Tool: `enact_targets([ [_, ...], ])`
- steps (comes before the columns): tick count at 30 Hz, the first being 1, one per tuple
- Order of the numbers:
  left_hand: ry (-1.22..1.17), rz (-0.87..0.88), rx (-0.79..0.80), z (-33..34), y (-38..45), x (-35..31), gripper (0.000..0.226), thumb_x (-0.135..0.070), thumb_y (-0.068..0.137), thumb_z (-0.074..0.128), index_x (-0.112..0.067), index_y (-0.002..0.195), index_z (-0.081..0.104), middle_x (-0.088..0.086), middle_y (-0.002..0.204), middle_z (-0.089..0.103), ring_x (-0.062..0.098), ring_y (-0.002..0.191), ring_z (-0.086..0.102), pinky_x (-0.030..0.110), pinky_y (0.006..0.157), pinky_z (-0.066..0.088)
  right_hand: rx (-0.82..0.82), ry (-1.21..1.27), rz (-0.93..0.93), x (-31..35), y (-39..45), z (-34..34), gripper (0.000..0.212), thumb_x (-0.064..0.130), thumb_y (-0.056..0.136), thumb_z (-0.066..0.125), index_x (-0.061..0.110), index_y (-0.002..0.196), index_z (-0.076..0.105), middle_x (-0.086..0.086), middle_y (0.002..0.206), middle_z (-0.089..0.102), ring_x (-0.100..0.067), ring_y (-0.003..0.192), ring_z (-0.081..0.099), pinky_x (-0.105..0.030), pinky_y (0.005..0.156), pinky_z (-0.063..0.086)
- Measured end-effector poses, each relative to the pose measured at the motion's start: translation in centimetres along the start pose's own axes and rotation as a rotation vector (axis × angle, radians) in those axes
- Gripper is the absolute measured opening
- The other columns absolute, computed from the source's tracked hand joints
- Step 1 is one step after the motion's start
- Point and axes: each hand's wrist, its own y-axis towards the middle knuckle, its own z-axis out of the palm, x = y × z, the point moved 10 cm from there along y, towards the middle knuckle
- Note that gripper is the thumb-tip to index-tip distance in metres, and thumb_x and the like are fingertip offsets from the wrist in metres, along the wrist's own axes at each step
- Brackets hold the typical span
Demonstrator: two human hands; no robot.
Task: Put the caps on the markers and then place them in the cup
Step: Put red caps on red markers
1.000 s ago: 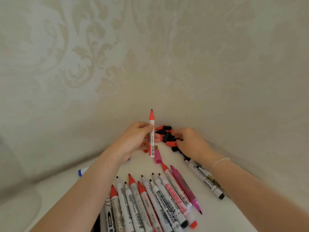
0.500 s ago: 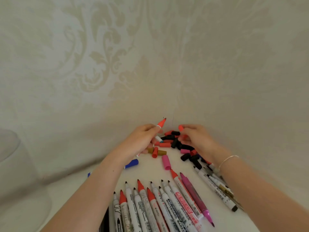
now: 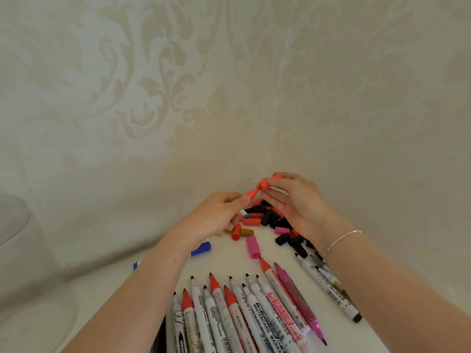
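Now capping a red marker, the cap just meeting its tip above the cap pile.
Left hand [image 3: 216,215] grips the red marker [image 3: 252,193] tip-up; right hand [image 3: 293,200] pinches the red cap [image 3: 265,184] at the tip, so line them up straight, then push firmly. Loose caps [image 3: 270,217] lie beneath, uncapped markers [image 3: 244,314] crowd the near surface [image 3: 224,261], and the glassy cup [image 3: 23,250] sits far left, beyond the left arm.

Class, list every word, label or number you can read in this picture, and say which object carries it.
"WHITEBOARD MARKER": white marker barrel in the front row.
"MARKER": white marker with black end near the right forearm.
Red-printed marker: lettering too blurred to read.
Other barrels, including the leftmost marker: print too small or blurred.
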Motion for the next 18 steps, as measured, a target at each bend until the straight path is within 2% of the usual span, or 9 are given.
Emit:
enact_targets([
  [6,0.001,-0.009,-0.006,0.0,0.1,0.0,0.030,-0.042,0.098,0.046,-0.025,0.111,0.067,-0.008,0.054,0.045,0.000,0.036,0.038,0.017,0.040,0.028,0.079,-0.140,0.015,-0.6,-0.5,1.4,0.024,-0.001,0.087,0.061,0.005,0.111,0.062,-0.017,0.098,0.071,-0.026,0.088,0.072,-0.034,0.080,0.058],
  [10,0.021,0.048,-0.030,-0.1,0.0,-0.6,0.029,-0.041,0.098,0.045,-0.026,0.110,0.067,-0.010,0.053,0.043,-0.001,0.033,0.037,0.014,0.037,0.027,0.032,-0.291,-0.049,0.2,-0.6,1.1,0.019,0.010,0.091,0.061,0.005,0.109,0.065,-0.017,0.098,0.072,-0.027,0.089,0.071,-0.038,0.087,0.056],
  [15,0.007,0.148,-0.091,-0.2,-0.2,-1.9,0.029,-0.037,0.099,0.045,-0.023,0.114,0.066,-0.020,0.039,0.047,-0.004,0.035,0.042,0.006,0.038,0.027,-0.021,-0.356,-0.117,0.9,-0.7,1.0,0.014,0.010,0.089,0.063,0.004,0.100,0.068,-0.018,0.094,0.073,-0.025,0.087,0.072,-0.037,0.086,0.057],
  [18,0.026,0.173,-0.124,-0.5,-0.3,-2.2,0.030,-0.037,0.099,0.046,-0.021,0.110,0.068,-0.020,0.037,0.047,-0.004,0.036,0.044,0.009,0.041,0.028,-0.020,-0.358,-0.127,0.8,-0.9,1.2,0.014,0.012,0.089,0.063,0.006,0.101,0.068,-0.014,0.091,0.074,-0.023,0.085,0.072,-0.036,0.086,0.057],
])
